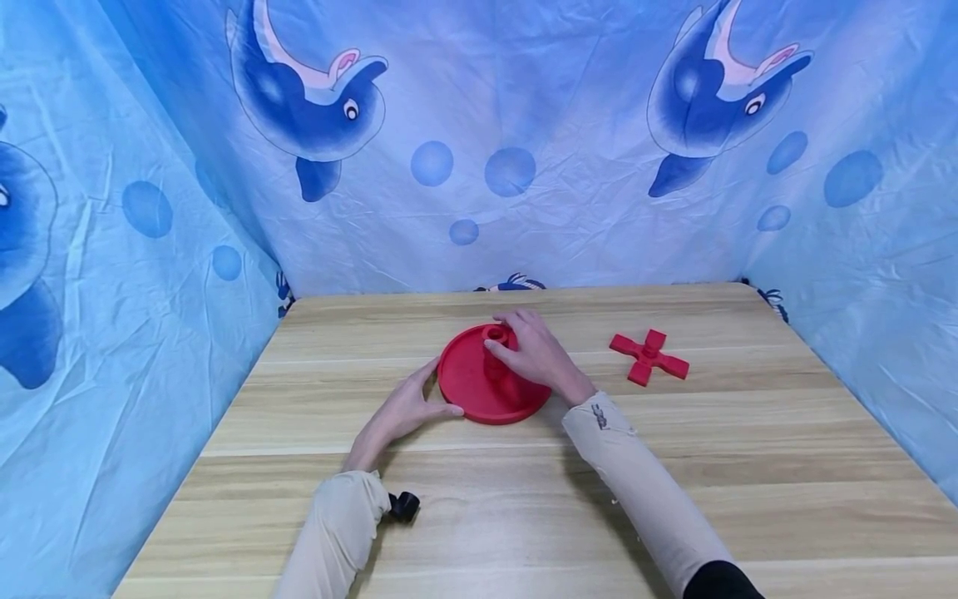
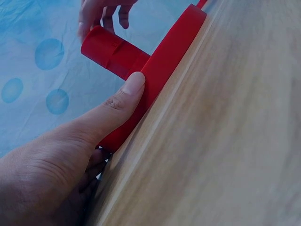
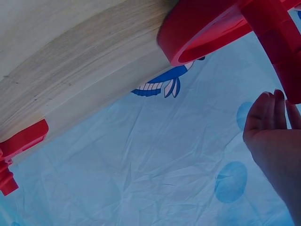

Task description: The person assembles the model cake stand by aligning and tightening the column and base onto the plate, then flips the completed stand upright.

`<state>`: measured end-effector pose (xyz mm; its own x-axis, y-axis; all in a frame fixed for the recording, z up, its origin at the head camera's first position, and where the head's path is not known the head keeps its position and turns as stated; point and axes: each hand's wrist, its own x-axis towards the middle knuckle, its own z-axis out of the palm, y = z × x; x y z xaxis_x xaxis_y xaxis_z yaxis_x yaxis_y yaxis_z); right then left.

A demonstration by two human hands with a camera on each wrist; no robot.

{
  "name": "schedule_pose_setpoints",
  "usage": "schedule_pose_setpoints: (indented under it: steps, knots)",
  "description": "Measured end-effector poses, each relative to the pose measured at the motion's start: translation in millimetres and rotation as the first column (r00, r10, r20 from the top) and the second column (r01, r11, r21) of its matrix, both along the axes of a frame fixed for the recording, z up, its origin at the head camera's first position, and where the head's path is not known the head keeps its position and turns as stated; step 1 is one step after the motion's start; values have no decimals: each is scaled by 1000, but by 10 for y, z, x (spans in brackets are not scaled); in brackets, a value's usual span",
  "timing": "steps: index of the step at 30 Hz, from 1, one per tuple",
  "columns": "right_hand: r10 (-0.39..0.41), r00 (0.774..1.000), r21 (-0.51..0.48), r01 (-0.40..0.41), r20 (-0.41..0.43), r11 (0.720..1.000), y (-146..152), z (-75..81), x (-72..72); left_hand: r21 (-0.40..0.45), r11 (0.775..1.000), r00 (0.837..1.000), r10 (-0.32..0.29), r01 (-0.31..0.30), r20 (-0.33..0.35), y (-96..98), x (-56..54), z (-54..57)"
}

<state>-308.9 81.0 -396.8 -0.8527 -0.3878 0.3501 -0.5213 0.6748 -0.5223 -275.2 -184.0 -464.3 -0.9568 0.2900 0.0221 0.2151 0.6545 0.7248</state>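
A red round tray (image 1: 464,374) with a raised rim lies on the wooden table. From its middle rises a thick red post (image 2: 113,51) with a hole in its top. My left hand (image 1: 410,405) holds the tray's near-left rim, with the thumb on the edge and the other fingers around the side. Over the post my right hand (image 1: 540,353) is spread, thumb on one side and fingers on the other. In the right wrist view its fingertips (image 3: 278,96) come right up to the post's end.
To the right on the table (image 1: 748,433) lies a red four-armed cross piece (image 1: 649,358) with a short peg at its centre. A blue dolphin-print curtain (image 1: 524,225) surrounds the back and sides. Close by the left sleeve is a small black object (image 1: 405,507).
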Motion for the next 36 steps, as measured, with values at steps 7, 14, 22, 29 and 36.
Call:
schedule_pose_setpoints:
  steps: [7, 14, 22, 29, 36]
  knots:
    - [21, 1000, -8, -21, -18, 1000, 3, -12, 2, 11, 1000, 1000, -10, 10, -9, 1, 4, -1]
    - [-23, 1000, -20, 23, 1, 1000, 2, -32, 3, 29, 999, 1000, -21, 21, -6, 4, 12, 0]
    - [29, 999, -26, -30, -14, 999, 24, -37, 5, 42, 999, 999, -32, 33, -22, 4, 5, -5]
    - [12, 1000, -43, -12, 8, 999, 17, -45, 15, 21, 1000, 1000, -23, 23, -20, 6, 12, 2]
    - [35, 999, -34, -35, -7, 999, 26, -55, 5, 14, 1000, 999, -22, 22, -27, 7, 6, 1]
